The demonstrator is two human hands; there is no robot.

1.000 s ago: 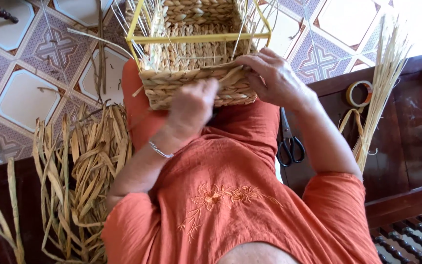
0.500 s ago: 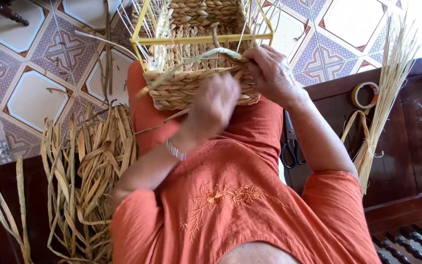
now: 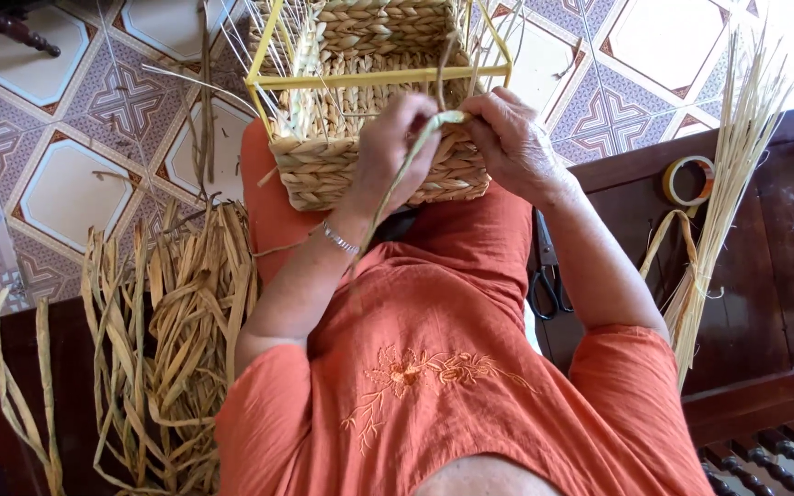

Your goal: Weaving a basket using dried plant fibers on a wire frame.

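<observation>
A half-woven straw basket [image 3: 323,174] on a yellow wire frame [image 3: 379,78] rests on my lap. My left hand [image 3: 392,147] is pressed against its near wall and pinches a long pale green-tan fibre strand [image 3: 397,188] that trails down over my orange shirt. My right hand [image 3: 507,138] grips the same strand at the basket's rim, right beside the left hand. A silver bracelet sits on my left wrist.
A heap of dried tan fibre strips [image 3: 172,340] lies at my left. Black-handled scissors [image 3: 544,285], a tape roll [image 3: 691,179] and a bundle of pale thin straws [image 3: 732,184] lie on the dark wooden bench [image 3: 783,303] at my right. Patterned floor tiles [image 3: 75,138] are beyond.
My left hand rose from the basket's lower edge to the rim and met the right hand. A strand was pulled up and now hangs from both hands.
</observation>
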